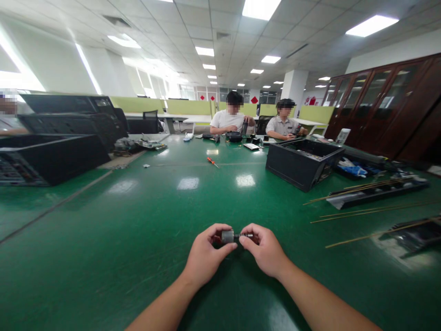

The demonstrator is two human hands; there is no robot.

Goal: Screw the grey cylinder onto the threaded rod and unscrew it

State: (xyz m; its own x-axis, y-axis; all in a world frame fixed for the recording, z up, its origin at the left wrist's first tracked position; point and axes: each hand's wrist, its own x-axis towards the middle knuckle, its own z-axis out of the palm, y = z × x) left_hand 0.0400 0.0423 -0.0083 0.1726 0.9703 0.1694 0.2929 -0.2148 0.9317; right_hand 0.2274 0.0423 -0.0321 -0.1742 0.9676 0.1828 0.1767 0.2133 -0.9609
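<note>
My left hand (pixel 206 255) and my right hand (pixel 263 250) meet low in the middle of the view, above a green table (pixel 138 239). Between them they pinch a small grey metal cylinder (pixel 228 236) with a thin shaft sticking out to the right. The left fingers grip the cylinder body; the right fingertips close on the shaft end. Part of the piece is hidden by my fingers.
A black open case (pixel 302 162) sits at right, with black panels (pixel 374 192) and thin rods beyond it. Black cases (pixel 51 156) are stacked at left. An orange-handled screwdriver (pixel 212 161) lies mid-table. Two people sit at the far end.
</note>
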